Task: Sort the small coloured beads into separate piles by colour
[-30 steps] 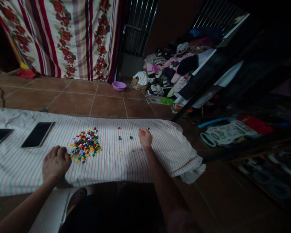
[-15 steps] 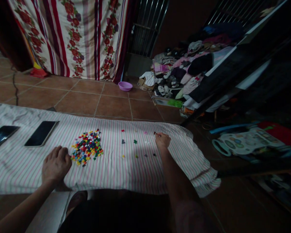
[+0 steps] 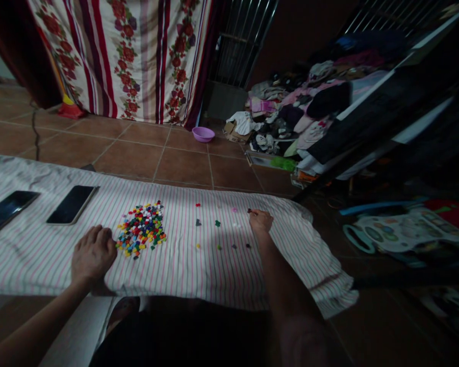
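A heap of small multicoloured pieces [image 3: 142, 228] lies on the striped cloth [image 3: 176, 275]. My left hand [image 3: 94, 253] rests on the cloth just left of the heap, its fingers curled and close together; whether anything is under them is hidden. To the right, small pieces sit apart in rows, among them a red one [image 3: 198, 205], a dark green one [image 3: 218, 223] and a yellow one [image 3: 198, 246]. My right hand [image 3: 260, 220] is at the right end of the top row, fingertips pinched at a small dark piece [image 3: 249, 210].
Two phones, one nearer [image 3: 72, 205] and one at the far left [image 3: 8, 211], lie on the cloth. Beyond the table are a purple basin [image 3: 203, 134], a floral curtain [image 3: 145, 61] and a pile of clothes [image 3: 286, 107]. A printed board [image 3: 398, 232] is at the right.
The view has shifted slightly, so the scene sits a little further right. Both hands stay at nearly the same places on the cloth.
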A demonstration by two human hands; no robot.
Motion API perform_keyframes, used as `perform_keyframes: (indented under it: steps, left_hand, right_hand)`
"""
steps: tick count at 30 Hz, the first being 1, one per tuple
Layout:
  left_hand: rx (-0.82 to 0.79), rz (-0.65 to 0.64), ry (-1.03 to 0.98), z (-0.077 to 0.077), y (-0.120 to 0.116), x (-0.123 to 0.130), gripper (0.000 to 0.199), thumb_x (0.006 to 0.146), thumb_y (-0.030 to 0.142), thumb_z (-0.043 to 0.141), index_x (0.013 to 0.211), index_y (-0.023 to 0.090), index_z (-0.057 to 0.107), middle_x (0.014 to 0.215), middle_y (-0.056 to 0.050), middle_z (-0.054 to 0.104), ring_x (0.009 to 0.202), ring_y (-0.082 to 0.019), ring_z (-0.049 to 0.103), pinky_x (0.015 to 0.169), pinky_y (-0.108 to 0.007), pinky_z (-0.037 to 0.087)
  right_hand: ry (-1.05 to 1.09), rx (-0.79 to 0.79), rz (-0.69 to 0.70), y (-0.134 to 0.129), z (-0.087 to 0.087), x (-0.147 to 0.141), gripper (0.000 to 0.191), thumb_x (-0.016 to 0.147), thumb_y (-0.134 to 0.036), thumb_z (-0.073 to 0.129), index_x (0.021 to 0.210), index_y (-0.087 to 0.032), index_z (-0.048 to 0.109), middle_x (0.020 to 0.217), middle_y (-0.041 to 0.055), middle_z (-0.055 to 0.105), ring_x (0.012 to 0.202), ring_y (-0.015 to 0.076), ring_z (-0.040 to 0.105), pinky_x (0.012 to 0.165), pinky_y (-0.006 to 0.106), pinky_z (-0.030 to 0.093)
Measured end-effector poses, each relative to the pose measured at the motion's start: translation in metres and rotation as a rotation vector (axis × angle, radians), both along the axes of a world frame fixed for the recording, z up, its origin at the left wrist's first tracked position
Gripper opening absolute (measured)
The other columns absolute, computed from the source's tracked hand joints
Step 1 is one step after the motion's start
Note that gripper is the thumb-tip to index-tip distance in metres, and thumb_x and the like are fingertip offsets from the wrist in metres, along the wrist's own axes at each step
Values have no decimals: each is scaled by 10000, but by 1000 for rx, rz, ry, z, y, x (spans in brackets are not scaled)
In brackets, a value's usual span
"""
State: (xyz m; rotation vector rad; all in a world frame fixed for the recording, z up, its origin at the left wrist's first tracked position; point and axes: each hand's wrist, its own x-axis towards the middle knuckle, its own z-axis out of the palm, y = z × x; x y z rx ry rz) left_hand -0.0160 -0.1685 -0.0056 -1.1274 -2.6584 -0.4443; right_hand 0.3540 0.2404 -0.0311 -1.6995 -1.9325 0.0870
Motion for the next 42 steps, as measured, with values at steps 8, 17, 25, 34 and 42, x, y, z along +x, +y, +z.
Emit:
perform_keyframes:
  steps: [8, 17, 25, 34, 42]
  left_hand:
    - [-2, 23, -12, -2, 0, 0, 343, 924, 278, 389, 1137, 137, 617, 1366, -185, 575, 1319, -326, 497, 1086, -490, 404]
    - [0, 18, 3, -4, 0, -3, 346, 904, 279, 399, 1134, 160, 629, 1357, -162, 586, 1312, -304, 489, 1082, -454, 375]
    - [37, 8, -25, -8, -1, -4, 356, 900, 271, 403, 1147, 148, 628, 1370, -175, 570, 1336, -312, 460, 1098, -463, 352]
    - [51, -4, -14, -10, -1, -5, 350, 907, 259, 408, 1151, 140, 628, 1371, -172, 572, 1345, -318, 459, 1111, -459, 341]
    - [67, -4, -23, -9, -1, -4, 361, 922, 260, 383, 1147, 122, 629, 1366, -183, 576, 1344, -330, 463, 1109, -469, 347]
  right_hand:
    - [47, -53, -56, -7, 14, -6, 256, 740, -224, 534, 806, -190, 779, 878, 118, 730, 893, 258, 636, 895, 404, 465]
    - [31, 8, 178, -51, 30, -48, 279, 782, -191, 523, 929, -160, 758, 1019, 145, 719, 1001, 259, 612, 977, 397, 423]
    - [76, -2, 490, -119, 28, -108, 246, 821, -189, 526, 923, -198, 749, 1028, 106, 706, 1027, 245, 597, 963, 388, 431]
    - [103, -156, 813, -207, 26, -178, 239, 879, -192, 555, 971, -252, 768, 1027, 58, 697, 1013, 226, 577, 958, 367, 443]
    - [-43, -232, 894, -223, 27, -206, 227, 887, -136, 571, 969, -246, 752, 1021, 50, 704, 1012, 221, 579, 943, 348, 442]
